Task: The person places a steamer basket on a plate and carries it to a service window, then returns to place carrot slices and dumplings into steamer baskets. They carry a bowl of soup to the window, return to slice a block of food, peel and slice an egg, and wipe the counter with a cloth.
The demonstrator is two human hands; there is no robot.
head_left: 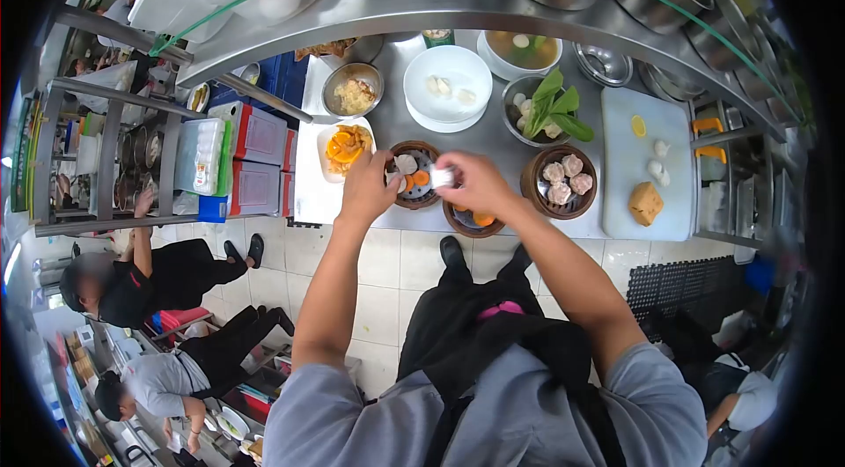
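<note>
A small bamboo steamer (430, 153) sits between my hands, with orange carrot slices (421, 177) and pale round pieces (406, 164) in it. My left hand (363, 189) is curled around the left rim of this steamer. My right hand (478, 184) pinches a small white piece (443, 177) just above the right rim; its exact kind is blurred. Below my right hand, a second bamboo steamer (464, 227) with orange pieces is partly hidden. A larger bamboo steamer (530, 181) to the right holds several siu mai dumplings (558, 192).
A plate of orange food (349, 147) and a metal bowl of minced food (354, 95) lie left. White bowl (447, 71), soup bowl (523, 51) and leafy greens (552, 107) stand behind. A cutting board (622, 178) is right. A steel shelf (458, 7) overhangs. Co-workers (167, 278) are left.
</note>
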